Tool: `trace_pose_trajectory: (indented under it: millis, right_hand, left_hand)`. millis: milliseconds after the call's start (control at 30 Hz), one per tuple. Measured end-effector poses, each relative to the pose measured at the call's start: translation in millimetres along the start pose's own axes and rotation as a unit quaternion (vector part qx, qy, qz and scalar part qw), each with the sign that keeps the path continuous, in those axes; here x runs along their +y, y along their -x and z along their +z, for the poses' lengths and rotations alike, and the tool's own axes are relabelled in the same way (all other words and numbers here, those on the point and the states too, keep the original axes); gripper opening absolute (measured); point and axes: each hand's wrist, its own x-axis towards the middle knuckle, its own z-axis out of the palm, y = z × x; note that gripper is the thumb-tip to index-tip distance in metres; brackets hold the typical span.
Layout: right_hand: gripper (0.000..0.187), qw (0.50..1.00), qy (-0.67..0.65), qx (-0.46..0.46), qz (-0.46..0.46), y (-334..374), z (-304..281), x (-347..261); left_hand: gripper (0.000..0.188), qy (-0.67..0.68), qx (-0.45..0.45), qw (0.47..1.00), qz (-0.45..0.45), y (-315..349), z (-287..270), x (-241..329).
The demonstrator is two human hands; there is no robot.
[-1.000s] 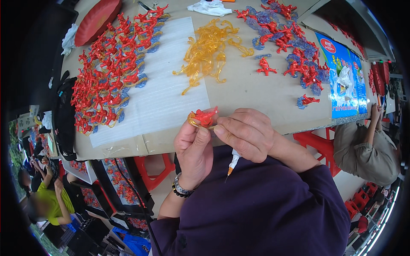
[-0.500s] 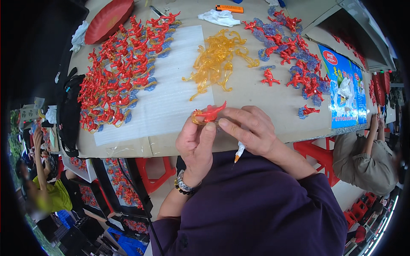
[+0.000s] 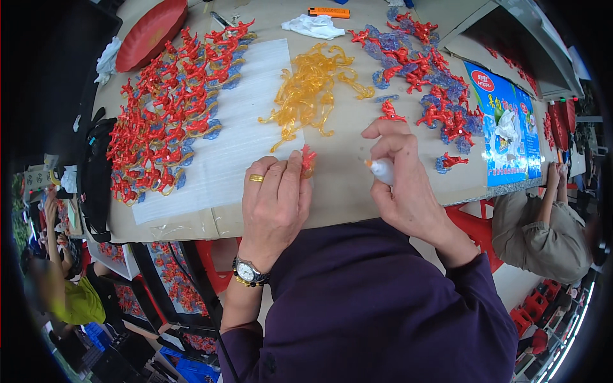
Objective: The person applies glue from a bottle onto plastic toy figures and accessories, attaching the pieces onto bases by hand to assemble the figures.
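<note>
At the fingers [image 3: 289, 184] of the left hand [image 3: 271, 204] there is a figure [image 3: 308, 159], mostly red, with some yellow in its lower part. These fingers are closed on it, although the thumb is hidden; whether the figure touches the worktop [image 3: 341, 195], I cannot tell. To the right of it, apart, the right hand [image 3: 408, 185] has its fingers wrapped around a bottle [image 3: 384, 171], which is white, with its orange tip turned to the left. Just beyond the right fingers is a lone figure [image 3: 391, 112], red also, with a small blue piece [image 3: 385, 98] behind it. Beyond the left fingers, a heap [image 3: 310, 89] of yellow strands lies partly on a white sheet [image 3: 220, 143]. To the left of these fingers are the rows [image 3: 167, 121] of red figures with blue and yellow parts. To the right of the right fingers, more red figures and blue pieces form a pile [image 3: 440, 105]. Farthest beyond the fingers are a cloth [image 3: 313, 26] and, at the left, a red tray [image 3: 150, 35].
</note>
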Motion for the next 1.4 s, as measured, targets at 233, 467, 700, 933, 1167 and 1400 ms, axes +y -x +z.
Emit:
trace_pose_trajectory:
  millis: [233,467,700,933,1167,1400]
  right_hand:
    - [0.038,0.988,0.102,0.035,-0.109,0.5,-14.4,-10.2]
    - [0.032,0.95,0.161,0.099,-0.247,-0.8,-19.7,-4.0]
    - [0.026,0.93,0.197,0.084,-0.298,0.4,-14.2,2.5]
    - [0.02,0.923,0.205,0.088,-0.315,-3.4,-8.5,0.4]
    - [0.02,0.916,0.213,0.078,-0.33,-5.2,-7.3,-0.8]
    - [0.02,0.911,0.224,0.074,-0.337,-6.2,-4.0,-0.9]
  left_hand:
    - [0.039,-0.049,-0.007,0.999,0.014,-4.7,-4.6,5.3]
    - [0.04,-0.057,-0.057,0.997,0.019,-6.5,-10.9,9.7]
    - [0.039,-0.064,-0.075,0.995,0.028,-6.6,-10.9,9.6]
    - [0.038,-0.069,-0.077,0.994,0.041,-6.4,-11.0,10.2]
    - [0.037,-0.07,-0.067,0.994,0.046,-5.6,-10.3,9.6]
    - [0.037,-0.07,-0.063,0.994,0.05,-5.1,-9.2,8.2]
